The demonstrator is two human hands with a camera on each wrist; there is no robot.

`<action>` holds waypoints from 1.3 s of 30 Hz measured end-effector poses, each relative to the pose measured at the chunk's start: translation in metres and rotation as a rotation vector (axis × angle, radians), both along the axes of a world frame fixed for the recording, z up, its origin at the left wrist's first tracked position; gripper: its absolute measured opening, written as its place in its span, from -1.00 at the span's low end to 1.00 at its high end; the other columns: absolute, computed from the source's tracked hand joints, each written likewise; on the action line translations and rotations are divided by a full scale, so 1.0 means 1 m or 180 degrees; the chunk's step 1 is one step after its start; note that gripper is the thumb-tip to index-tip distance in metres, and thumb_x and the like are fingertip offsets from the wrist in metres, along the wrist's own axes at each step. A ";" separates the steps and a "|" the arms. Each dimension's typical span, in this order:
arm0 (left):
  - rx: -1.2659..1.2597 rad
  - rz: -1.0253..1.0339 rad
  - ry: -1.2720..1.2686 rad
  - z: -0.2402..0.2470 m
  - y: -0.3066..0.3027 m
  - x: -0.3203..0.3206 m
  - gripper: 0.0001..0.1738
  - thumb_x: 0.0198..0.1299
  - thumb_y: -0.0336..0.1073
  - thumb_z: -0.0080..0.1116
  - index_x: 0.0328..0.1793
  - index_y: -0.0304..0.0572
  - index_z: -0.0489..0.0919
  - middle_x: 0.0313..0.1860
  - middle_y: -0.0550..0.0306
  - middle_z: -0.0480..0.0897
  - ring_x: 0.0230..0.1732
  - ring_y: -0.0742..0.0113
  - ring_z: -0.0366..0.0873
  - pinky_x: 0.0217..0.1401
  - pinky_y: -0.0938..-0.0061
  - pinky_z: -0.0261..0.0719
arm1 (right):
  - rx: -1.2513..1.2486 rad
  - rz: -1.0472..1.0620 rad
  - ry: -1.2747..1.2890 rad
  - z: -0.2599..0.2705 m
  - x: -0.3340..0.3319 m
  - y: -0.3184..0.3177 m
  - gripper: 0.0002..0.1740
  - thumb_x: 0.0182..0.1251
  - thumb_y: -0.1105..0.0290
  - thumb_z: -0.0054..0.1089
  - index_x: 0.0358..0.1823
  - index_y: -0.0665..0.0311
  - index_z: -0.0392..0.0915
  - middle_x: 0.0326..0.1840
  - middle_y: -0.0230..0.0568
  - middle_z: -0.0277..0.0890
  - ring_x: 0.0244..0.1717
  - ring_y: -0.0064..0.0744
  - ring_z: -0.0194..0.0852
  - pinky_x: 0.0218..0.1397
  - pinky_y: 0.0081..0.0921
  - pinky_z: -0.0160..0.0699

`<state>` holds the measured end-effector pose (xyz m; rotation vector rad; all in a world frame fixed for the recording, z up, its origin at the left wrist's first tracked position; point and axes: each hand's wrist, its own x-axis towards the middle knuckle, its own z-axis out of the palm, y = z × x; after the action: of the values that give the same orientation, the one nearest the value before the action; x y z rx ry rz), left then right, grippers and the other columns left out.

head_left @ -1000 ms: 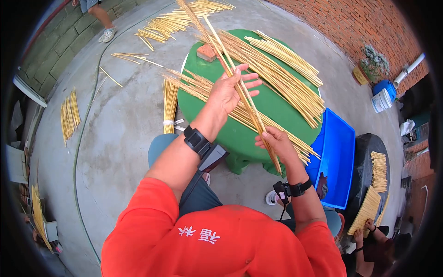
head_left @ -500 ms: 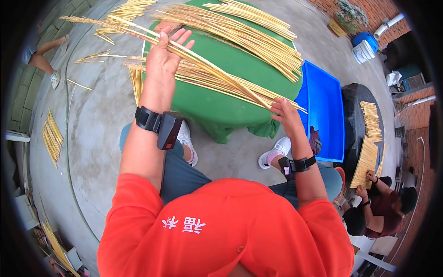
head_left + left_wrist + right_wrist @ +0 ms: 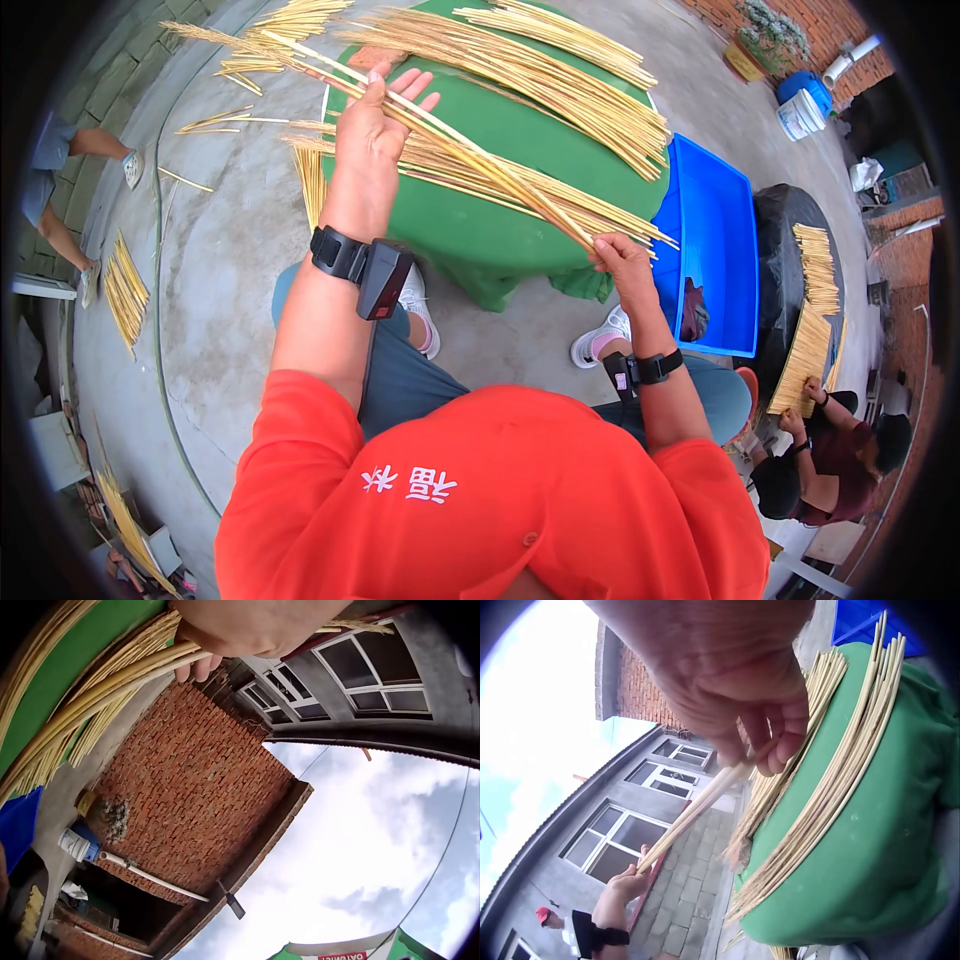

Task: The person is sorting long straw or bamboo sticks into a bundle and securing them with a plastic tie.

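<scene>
A few long tan plant stalks with feathery tips slant across the front of the green-covered table. My left hand is palm up under their upper part, fingers spread and straight, with the stalks lying between thumb and fingers. At the lower ends, my right hand pinches them between thumb and fingertips. The right wrist view shows the right hand's curled fingers around the stalk ends, and the left hand at the far end. Beneath them on the green cloth lies a loose bundle of similar stalks.
Two larger stalk piles, a long one and a shorter one, lie farther back beside a brick. A blue bin stands right of the table. Another person works at a stalk mat; someone else stands far left.
The held stalks have swung from steeply upright to slanting left, both hands turning with them. My right fingers, looser half a second ago, now pinch the ends. The head view has shifted too.
</scene>
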<state>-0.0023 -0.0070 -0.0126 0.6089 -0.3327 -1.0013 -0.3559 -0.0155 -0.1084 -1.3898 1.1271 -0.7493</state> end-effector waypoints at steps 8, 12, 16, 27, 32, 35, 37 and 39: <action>0.0095 -0.0070 0.0082 0.014 0.010 -0.009 -0.58 0.34 -0.27 -0.26 0.28 -0.22 0.12 0.08 -0.40 0.31 0.14 -0.23 0.34 0.10 -0.10 0.42 | -0.0097 0.0307 -0.0189 -0.012 0.007 0.001 -0.82 0.20 0.41 0.13 -0.24 0.37 0.53 -0.44 -0.36 0.50 -0.41 -0.61 0.43 -0.29 -0.68 0.40; -0.0019 -0.0228 0.0062 0.011 0.009 -0.008 -0.56 0.35 -0.27 -0.29 0.32 -0.22 0.07 0.09 -0.39 0.31 0.12 -0.22 0.37 0.10 -0.07 0.44 | 0.0070 0.0309 -0.0272 -0.010 0.010 0.003 -0.85 0.20 0.43 0.12 -0.28 0.37 0.52 -0.46 -0.36 0.49 -0.43 -0.61 0.40 -0.30 -0.69 0.38; -0.0093 -0.0301 0.0006 0.013 0.011 -0.008 -0.54 0.35 -0.26 -0.30 0.34 -0.21 0.05 0.11 -0.39 0.29 0.14 -0.22 0.35 0.10 -0.07 0.44 | 0.0145 0.0281 -0.0363 -0.013 0.010 0.003 -0.87 0.21 0.43 0.11 -0.29 0.36 0.50 -0.48 -0.34 0.49 -0.45 -0.61 0.39 -0.31 -0.68 0.38; -0.0043 -0.0319 0.0042 0.012 0.010 -0.008 -0.53 0.35 -0.24 -0.27 0.34 -0.21 0.07 0.11 -0.40 0.30 0.14 -0.23 0.35 0.10 -0.07 0.44 | 0.0218 0.0271 -0.0400 -0.010 0.011 0.006 -0.92 0.15 0.49 0.16 -0.36 0.31 0.45 -0.48 -0.36 0.48 -0.45 -0.64 0.40 -0.30 -0.72 0.36; -0.0055 -0.0314 0.0014 0.010 0.010 -0.008 -0.53 0.34 -0.23 -0.26 0.33 -0.21 0.08 0.09 -0.39 0.32 0.11 -0.21 0.38 0.08 -0.05 0.46 | -0.0073 0.0028 -0.0546 -0.012 0.006 0.002 -0.95 0.19 0.49 0.12 -0.34 0.27 0.44 -0.41 -0.32 0.52 -0.37 -0.59 0.46 -0.23 -0.69 0.42; -0.0060 -0.0232 0.0007 0.010 0.010 -0.008 -0.52 0.35 -0.22 -0.27 0.33 -0.26 0.07 0.09 -0.39 0.31 0.10 -0.19 0.39 0.06 -0.02 0.48 | -0.0263 -0.0500 -0.0889 -0.007 -0.001 -0.005 -0.92 0.25 0.43 0.08 -0.29 0.27 0.43 -0.30 -0.24 0.54 -0.29 -0.54 0.49 -0.15 -0.62 0.48; 0.0055 -0.0052 -0.0214 0.009 0.008 -0.007 -0.53 0.36 -0.23 -0.29 0.31 -0.33 0.07 0.10 -0.41 0.30 0.09 -0.18 0.39 0.06 0.00 0.49 | -0.0320 -0.0807 -0.1261 0.005 -0.010 -0.010 -0.90 0.26 0.40 0.08 -0.27 0.26 0.42 -0.26 -0.19 0.54 -0.28 -0.51 0.51 -0.15 -0.60 0.51; 0.0069 -0.0004 -0.0264 0.007 0.008 -0.004 -0.53 0.36 -0.24 -0.30 0.31 -0.35 0.07 0.10 -0.41 0.29 0.10 -0.18 0.39 0.06 0.00 0.49 | -0.0518 -0.1190 -0.1740 0.023 -0.024 -0.018 -0.85 0.28 0.35 0.06 -0.23 0.27 0.40 -0.20 -0.13 0.52 -0.28 -0.45 0.53 -0.18 -0.57 0.56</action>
<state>-0.0065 0.0006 -0.0052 0.6711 -0.3960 -0.9838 -0.3799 -0.0334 -0.0850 -1.0126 0.9046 -1.4181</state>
